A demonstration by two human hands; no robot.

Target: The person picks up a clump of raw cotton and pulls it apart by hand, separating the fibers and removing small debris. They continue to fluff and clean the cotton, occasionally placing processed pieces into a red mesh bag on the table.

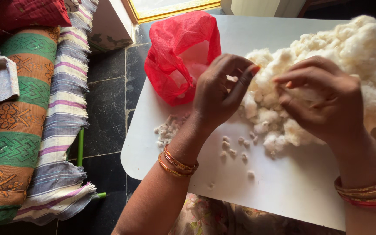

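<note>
A big heap of raw white cotton lies on a white board. My left hand is at the heap's left edge, fingers pinched on a small tuft. My right hand rests on the middle of the heap, fingers curled around a clump of the same cotton. Small cotton bits and seeds lie scattered on the board just below my hands. Another little pile of cotton bits sits left of my left wrist. Both wrists wear bangles.
An open red mesh bag lies on the board's far left corner. Rolled patterned and striped fabrics lie on the dark tiled floor to the left. A green stick pokes out beside them.
</note>
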